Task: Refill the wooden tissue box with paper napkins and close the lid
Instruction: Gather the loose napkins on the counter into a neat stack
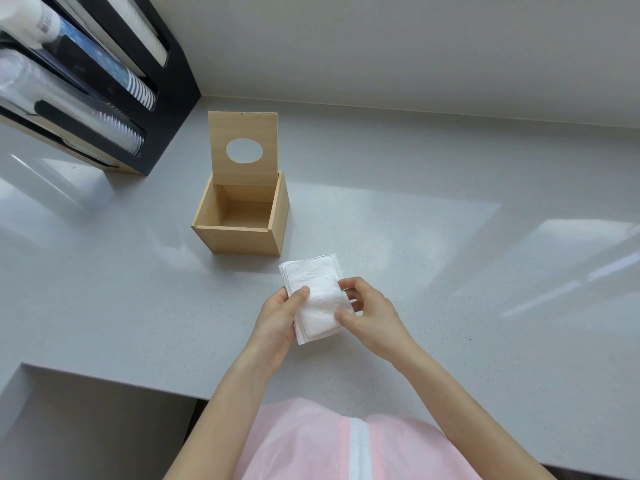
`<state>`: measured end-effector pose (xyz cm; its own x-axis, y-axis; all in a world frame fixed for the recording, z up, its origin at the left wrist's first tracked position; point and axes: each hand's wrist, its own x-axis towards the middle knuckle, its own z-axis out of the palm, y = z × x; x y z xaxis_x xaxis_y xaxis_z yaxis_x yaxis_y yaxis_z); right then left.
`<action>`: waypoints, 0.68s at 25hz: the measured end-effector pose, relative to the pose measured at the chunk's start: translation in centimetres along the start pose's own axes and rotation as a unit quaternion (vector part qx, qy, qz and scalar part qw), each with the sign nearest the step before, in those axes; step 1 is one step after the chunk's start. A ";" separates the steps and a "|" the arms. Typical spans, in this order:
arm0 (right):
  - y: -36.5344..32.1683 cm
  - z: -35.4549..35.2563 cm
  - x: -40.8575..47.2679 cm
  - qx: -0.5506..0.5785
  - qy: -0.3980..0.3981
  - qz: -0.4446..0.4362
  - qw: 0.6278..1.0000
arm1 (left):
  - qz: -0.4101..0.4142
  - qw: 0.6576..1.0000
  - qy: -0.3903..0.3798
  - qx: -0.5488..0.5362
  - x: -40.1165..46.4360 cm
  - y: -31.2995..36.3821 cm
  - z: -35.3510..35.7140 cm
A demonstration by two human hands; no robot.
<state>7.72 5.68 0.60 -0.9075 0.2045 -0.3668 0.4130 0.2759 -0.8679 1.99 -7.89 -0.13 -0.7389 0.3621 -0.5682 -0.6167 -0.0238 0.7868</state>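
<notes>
1. Together, both hands hold one stack of white paper napkins point(313, 294) just above the grey counter point(450, 271), near its front edge.
2. The left hand point(277, 317) cups the stack's left side from beneath, its thumb pressed flat on the top sheet.
3. The right hand point(369, 313) pinches the stack's right edge, thumb on top and fingers curled against the side.
4. Just beyond the napkins, apart from them, stands the wooden tissue box point(242, 220), open and bare inside.
5. Its lid point(242, 147), with an oval hole, stands upright at the box's far edge.
6. A black cup dispenser point(104, 91) with sleeves of stacked cups occupies the counter's far left corner, well apart from the box.
</notes>
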 end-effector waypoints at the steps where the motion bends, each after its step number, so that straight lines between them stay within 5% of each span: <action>1: 0.0 0.0 0.0 0.001 -0.001 0.001 1.000 | 0.003 1.000 0.003 -0.001 0.0 0.0 0.0; 11: -0.1 0.0 -0.4 0.055 0.049 0.074 0.995 | 0.043 0.993 0.021 -0.104 -0.3 0.8 0.3; 17: -0.8 0.5 -0.2 0.207 -0.044 0.124 0.969 | 0.079 0.985 -0.032 -0.149 -0.9 1.1 -0.5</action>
<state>7.56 4.91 1.19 -0.7949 0.1309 -0.5924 0.5694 -0.1762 -0.8030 1.82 -8.74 1.12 -0.8200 0.3887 -0.4202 -0.5539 -0.3540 0.7536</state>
